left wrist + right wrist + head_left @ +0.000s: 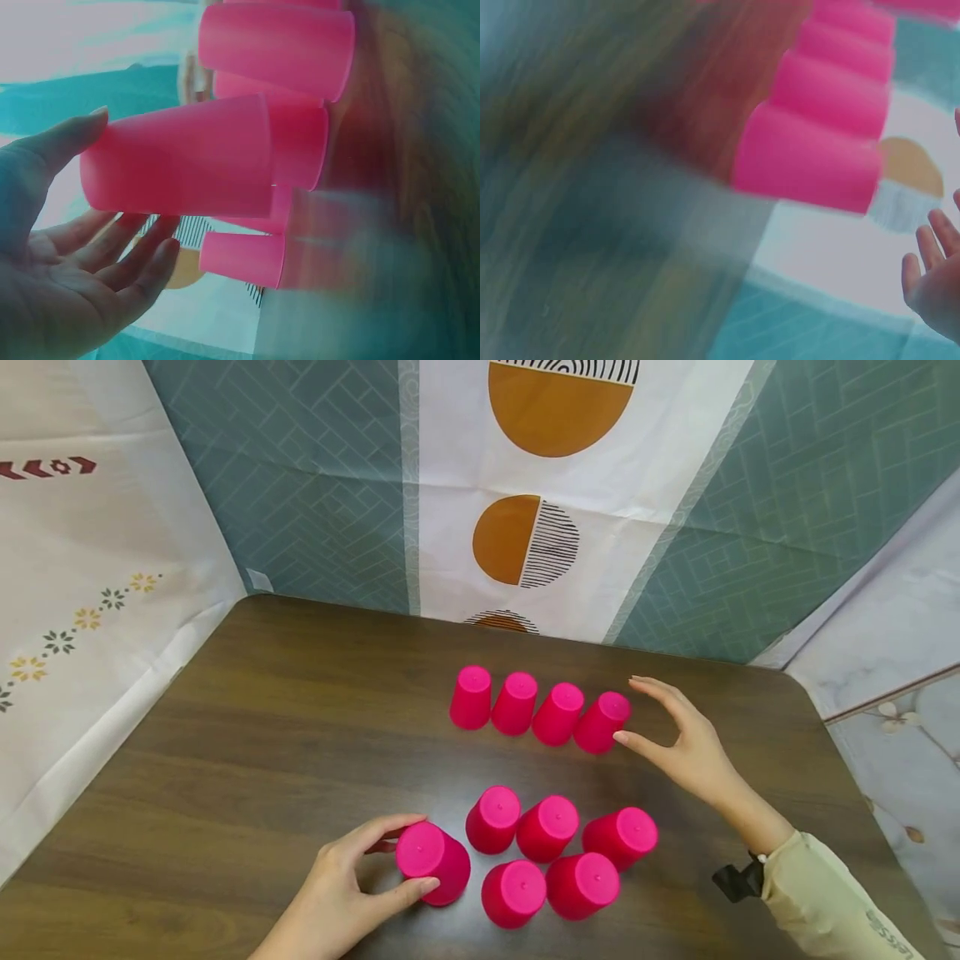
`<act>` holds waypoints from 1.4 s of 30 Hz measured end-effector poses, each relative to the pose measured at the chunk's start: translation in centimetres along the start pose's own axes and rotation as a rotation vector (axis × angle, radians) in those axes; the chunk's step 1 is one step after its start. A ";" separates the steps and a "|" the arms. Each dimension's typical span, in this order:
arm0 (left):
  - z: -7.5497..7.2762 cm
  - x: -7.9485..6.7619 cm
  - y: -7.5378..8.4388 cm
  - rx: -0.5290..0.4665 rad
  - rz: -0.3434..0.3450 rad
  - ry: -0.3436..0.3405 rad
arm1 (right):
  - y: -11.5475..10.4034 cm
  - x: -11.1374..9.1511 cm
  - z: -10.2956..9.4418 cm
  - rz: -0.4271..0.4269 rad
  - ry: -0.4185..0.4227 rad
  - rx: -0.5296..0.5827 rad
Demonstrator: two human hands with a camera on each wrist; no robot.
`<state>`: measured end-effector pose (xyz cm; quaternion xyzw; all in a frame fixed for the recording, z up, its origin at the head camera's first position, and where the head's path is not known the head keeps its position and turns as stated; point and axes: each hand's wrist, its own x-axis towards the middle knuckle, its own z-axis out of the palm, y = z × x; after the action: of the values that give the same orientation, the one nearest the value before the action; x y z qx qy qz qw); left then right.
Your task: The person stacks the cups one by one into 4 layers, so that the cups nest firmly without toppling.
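Note:
At the front of the table, my left hand pinches a pink plastic cup that stands base up, thumb on the near side and fingers on the far side. The left wrist view shows this held cup close up; whether its rim touches the table I cannot tell. To its right several more upturned pink cups form two short rows. Farther back, my right hand is spread beside the rightmost cup of a back row. Its thumb tip is very near that cup, while the right wrist view shows a gap.
The back row's other cups stand side by side, also base up. Under everything is a dark brown wooden table. Patterned cloth hangs behind its far edge, and pale cloths hang along both sides.

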<state>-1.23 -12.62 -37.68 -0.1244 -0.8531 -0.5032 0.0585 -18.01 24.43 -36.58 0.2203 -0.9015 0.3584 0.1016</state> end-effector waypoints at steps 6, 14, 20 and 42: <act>-0.6 0.7 -0.1 -0.008 0.091 0.089 | -3.3 -1.2 0.3 -0.128 -0.067 0.081; -2.8 3.4 0.7 -0.078 0.051 0.169 | -7.1 -2.7 1.2 -0.285 -0.165 0.113; -3.0 5.2 1.4 -0.004 0.096 0.198 | -9.4 -4.2 1.9 -0.354 -0.188 0.031; -0.4 16.8 2.4 -0.183 0.045 0.293 | -9.3 -5.1 3.8 -0.338 -0.423 -0.310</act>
<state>-16.77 -9.33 -31.67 -0.0737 -0.7831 -0.5902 0.1818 -9.28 17.47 -35.48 0.4184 -0.8973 0.1407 0.0021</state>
